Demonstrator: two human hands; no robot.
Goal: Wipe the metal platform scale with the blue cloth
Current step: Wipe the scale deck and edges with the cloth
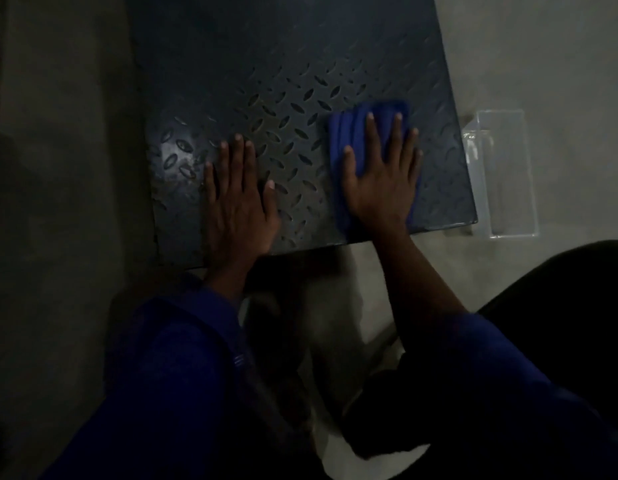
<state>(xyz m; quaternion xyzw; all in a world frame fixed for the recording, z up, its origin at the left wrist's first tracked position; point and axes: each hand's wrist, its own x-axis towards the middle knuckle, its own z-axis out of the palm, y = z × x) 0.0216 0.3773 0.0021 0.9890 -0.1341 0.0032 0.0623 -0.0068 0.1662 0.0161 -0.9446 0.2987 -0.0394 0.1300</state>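
Dark diamond-plate metal platform scale [283, 81], upper centre of frame. Blue cloth [349, 133], right of centre, pressed flat under spread right hand [382, 181]. Left hand [238, 206], flat, fingers together, lower left of plate. Clear plastic container [501, 174], right edge; contents indiscernible.

- A clear, rectangular plastic container [501, 174] sits on the pale grey concrete floor [542, 64] to my right.
- My blue sleeves [183, 368] fill the foreground.
- Something dark and rounded [577, 289] lies lower right; I cannot identify it.
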